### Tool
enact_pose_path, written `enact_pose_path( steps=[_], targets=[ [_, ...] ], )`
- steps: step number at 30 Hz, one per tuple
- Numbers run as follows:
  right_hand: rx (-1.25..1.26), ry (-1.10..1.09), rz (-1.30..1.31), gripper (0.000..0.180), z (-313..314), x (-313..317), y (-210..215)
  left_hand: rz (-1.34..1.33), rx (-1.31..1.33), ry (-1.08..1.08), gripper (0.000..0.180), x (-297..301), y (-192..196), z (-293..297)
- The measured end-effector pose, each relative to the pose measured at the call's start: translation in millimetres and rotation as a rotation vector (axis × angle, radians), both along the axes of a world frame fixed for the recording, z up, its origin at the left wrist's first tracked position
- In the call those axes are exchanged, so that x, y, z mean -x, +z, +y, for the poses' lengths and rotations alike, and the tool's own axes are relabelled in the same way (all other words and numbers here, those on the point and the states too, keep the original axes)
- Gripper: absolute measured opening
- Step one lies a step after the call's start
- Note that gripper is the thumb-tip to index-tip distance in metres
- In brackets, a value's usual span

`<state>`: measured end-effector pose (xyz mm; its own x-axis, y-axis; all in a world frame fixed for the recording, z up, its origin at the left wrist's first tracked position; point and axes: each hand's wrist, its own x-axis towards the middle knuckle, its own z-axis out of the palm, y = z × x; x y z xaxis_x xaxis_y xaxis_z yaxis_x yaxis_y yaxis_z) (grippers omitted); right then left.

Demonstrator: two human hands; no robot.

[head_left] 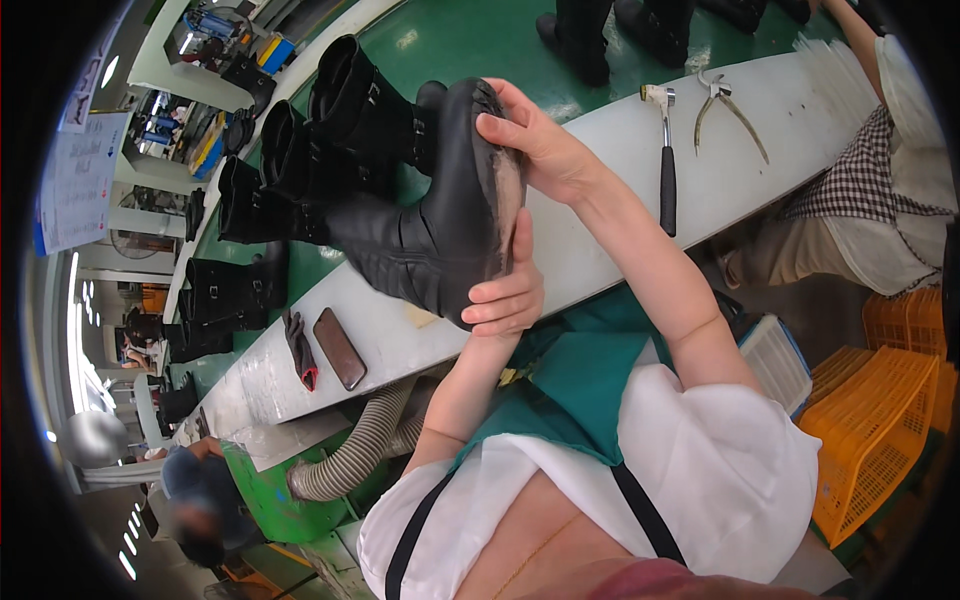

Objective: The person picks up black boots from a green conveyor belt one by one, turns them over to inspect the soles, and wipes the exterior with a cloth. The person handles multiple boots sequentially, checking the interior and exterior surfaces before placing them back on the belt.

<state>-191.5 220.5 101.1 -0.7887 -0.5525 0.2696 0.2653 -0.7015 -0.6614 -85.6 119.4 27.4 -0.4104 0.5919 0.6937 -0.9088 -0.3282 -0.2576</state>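
The right hand pinches a black boot by its toe; the left hand curls its fingers around the heel.

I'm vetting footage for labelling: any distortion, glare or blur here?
Head view: fisheye distortion bows the white worktop, with black corners; the held boot, left hand and right hand look fairly sharp; lamps glare at far left; the person at lower left has a blurred head.

The boot partly hides the right fingers; the sheet's print blurs.
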Motion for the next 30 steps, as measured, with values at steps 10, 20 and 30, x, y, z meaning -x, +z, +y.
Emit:
enact_pose_path(
  steps=[10,20,30],
  targets=[
    [0.046,0.064,0.04,0.052,17,10,-23,0.031,0.2,0.128,0.053,1,-4,-10],
    [-0.502,-0.656,0.537,0.049,32,-14,-2,-0.116,0.865,0.604,0.059,12,-11,-46],
    [-0.177,-0.171,0.007,0.028,-4,65,-28,0.008,1.711,0.934,0.078,53,-19,-22]
  ],
)
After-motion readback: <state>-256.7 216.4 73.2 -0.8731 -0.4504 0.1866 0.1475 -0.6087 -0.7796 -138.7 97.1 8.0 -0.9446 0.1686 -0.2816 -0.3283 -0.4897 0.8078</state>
